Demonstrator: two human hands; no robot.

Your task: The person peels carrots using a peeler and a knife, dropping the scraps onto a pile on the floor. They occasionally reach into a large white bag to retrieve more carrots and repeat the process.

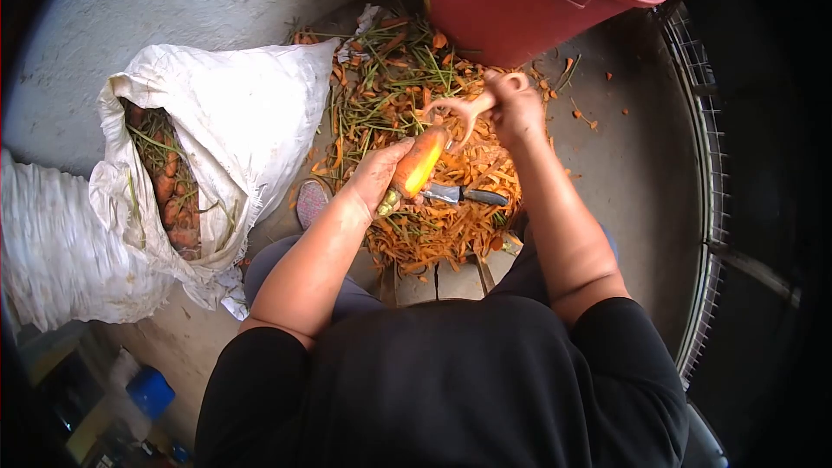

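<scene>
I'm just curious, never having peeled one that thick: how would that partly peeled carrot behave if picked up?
The carrot is probably stiff, as it sticks out straight from the left hand. Its bright peeled side looks shiny, so it may be slippery. Set down, it might roll, being rounded.

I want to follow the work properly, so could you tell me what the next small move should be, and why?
Probably a slight turn of the carrot in the left hand: a bright, peeled-looking strip faces up, darker skin shows beside it, and the right hand holds the peeler close to its tip.
</scene>
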